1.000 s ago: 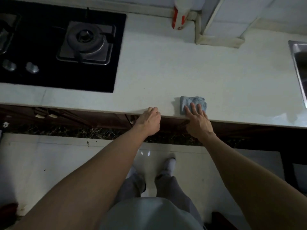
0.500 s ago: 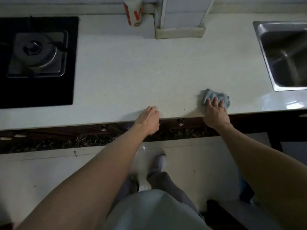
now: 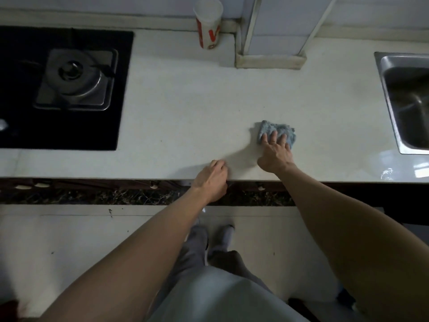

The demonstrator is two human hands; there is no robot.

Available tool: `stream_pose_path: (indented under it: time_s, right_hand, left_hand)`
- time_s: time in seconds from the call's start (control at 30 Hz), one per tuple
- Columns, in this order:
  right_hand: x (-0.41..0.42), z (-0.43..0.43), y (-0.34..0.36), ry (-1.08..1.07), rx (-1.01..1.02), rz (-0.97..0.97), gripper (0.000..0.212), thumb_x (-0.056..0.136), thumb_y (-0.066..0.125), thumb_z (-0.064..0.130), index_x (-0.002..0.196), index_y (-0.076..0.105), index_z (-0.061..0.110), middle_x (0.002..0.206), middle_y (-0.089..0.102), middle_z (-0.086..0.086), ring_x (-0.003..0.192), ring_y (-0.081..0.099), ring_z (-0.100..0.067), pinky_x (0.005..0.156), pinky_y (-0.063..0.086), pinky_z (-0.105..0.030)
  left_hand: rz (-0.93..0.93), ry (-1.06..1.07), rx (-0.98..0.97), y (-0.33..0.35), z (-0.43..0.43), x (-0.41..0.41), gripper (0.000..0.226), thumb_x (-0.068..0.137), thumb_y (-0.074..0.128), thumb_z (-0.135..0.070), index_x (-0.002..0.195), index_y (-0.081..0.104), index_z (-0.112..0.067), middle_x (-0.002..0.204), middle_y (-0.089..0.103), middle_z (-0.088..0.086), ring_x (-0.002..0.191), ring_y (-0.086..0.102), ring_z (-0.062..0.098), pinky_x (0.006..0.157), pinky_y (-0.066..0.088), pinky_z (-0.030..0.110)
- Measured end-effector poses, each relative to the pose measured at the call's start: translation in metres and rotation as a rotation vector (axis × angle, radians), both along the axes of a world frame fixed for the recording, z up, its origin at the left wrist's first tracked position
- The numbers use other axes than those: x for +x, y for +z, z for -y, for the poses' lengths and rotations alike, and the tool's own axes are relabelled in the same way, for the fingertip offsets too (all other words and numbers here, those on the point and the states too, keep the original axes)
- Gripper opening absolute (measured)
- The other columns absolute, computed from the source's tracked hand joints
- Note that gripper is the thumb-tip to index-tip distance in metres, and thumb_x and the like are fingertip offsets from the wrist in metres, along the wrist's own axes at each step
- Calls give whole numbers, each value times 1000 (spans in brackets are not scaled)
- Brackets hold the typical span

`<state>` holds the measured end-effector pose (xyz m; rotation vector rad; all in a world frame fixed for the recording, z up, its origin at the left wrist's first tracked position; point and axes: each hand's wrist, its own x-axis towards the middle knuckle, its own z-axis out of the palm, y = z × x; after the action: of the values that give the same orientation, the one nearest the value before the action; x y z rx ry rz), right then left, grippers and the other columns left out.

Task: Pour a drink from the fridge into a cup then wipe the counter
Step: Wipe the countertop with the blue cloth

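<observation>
A crumpled blue cloth (image 3: pixel 274 128) lies on the pale counter (image 3: pixel 185 108), right of centre. My right hand (image 3: pixel 275 154) presses flat on the cloth with straight, spread fingers. My left hand (image 3: pixel 212 177) rests on the counter's front edge, its fingers curled over the rim and holding nothing else. A white cup with red print (image 3: pixel 208 24) stands upright at the back of the counter against the wall.
A black gas hob (image 3: pixel 62 89) with a steel burner takes up the left of the counter. A steel sink (image 3: pixel 408 101) is sunk in at the far right. A tiled pillar base (image 3: pixel 270 59) juts out at the back. Wet sheen lies near the sink.
My right hand has slid the cloth to the right along the front edge, then away from the edge toward the middle of the counter. The left hand has stayed on the rim.
</observation>
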<state>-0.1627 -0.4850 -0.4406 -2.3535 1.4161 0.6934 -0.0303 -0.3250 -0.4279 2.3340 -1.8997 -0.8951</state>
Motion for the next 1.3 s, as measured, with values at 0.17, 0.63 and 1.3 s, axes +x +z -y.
stream_pose_path:
  time_s: [0.17, 0.63, 1.3]
  right_hand:
    - [69, -18, 8, 239, 48, 34, 85, 87, 53, 23, 156, 4, 21, 163, -7, -11, 147, -9, -42, 121, 8, -52]
    - [236, -75, 2, 928, -39, 246, 65, 92, 47, 13, 152, 26, 26, 157, 19, -2, 145, 12, -27, 118, 20, -43]
    - [21, 175, -12, 393, -48, 299, 63, 98, 36, 8, 155, 17, 29, 164, 1, 1, 150, -6, -25, 120, -4, -38]
  left_hand:
    - [54, 87, -21, 4, -12, 36, 37, 89, 47, -3, 125, 53, 2, 134, 48, 16, 125, 45, 31, 103, 42, 40]
    - [351, -169, 8, 13, -28, 74, 26, 75, 77, -33, 98, 76, -21, 102, 74, -6, 98, 69, 6, 92, 49, 19]
    - [257, -24, -119, -29, 157, -64, 39, 85, 50, -8, 122, 59, -1, 141, 48, 17, 126, 48, 32, 107, 40, 41]
